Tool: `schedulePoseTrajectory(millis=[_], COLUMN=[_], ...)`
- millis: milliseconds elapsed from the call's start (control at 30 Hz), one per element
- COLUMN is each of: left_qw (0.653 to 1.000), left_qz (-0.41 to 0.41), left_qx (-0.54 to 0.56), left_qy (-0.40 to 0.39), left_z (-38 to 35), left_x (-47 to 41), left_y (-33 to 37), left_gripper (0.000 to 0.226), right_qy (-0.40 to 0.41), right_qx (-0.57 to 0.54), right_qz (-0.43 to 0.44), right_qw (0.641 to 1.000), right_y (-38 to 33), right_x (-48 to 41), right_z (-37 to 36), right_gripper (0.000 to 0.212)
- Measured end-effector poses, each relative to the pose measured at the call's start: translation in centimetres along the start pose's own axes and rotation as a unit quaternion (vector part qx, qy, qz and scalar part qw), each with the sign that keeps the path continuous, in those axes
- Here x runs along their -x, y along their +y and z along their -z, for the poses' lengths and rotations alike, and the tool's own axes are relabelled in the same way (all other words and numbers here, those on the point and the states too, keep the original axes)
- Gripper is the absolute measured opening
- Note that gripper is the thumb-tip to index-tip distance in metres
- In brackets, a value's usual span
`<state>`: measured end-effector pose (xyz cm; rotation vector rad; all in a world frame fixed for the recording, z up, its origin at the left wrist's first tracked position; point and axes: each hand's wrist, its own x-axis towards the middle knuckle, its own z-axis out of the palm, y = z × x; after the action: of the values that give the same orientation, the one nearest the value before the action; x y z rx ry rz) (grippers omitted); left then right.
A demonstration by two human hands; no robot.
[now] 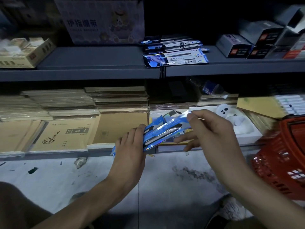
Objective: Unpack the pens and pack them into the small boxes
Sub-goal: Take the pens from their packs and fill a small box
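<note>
Two hands: left hand [130, 142], right hand [212, 129]. One red basket [280, 162]. One purple carton [102, 22], one tan carton [24, 53]. Shelf packs [175, 52]: at least four. Held packs [162, 131]: number unclear. Small boxes [234, 45]: several, blurred

Left hand [130, 144] gripping blue pen packs [162, 130], right hand [214, 129] pinching one

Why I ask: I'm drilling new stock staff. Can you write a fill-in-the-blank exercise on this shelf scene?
1. The left hand grips a bundle of shiny ___ plastic pen packets, whose top the right hand pinches.
2. More flat pen packets lie stacked on the ___ grey metal shelf.
3. The mesh plastic basket at the right is ___.
Missing words: blue; upper; red.
</note>
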<state>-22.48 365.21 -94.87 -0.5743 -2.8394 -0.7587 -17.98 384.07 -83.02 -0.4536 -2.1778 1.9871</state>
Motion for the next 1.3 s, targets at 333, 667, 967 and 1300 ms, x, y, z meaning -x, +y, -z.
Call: schedulePoseTrajectory(millis=[333,667,967,1300], left_qw=[0.943,0.917,0.927,0.931], left_qz=[0.017,0.016,0.049,0.017], left_qx=[0.297,0.345,0.363,0.362], left_qy=[-0.147,-0.198,-0.085,-0.049], left_z=[0.1,-0.2,0.4,0.8], left_x=[-0.1,0.3,0.1,0.5], left_y=[1.0,1.3,0.4,1.2], left_gripper=[0.053,0.056,0.049,0.047], right_qy=[-0.152,-0.081,0.134,0.197], right_qx=[0.051,0.091,-0.065,-0.053], right_qz=[0.042,0.196,0.229,0.227], right_qw=[0.986,0.973,0.962,0.952], right_y=[0.2,-0.4,-3.5,-2.3], right_x=[-1.0,-1.7,-2.0,-2.1], right_z=[1.1,2.4,6.4,6.7], right_gripper=[0.046,0.025,0.016,0.022])
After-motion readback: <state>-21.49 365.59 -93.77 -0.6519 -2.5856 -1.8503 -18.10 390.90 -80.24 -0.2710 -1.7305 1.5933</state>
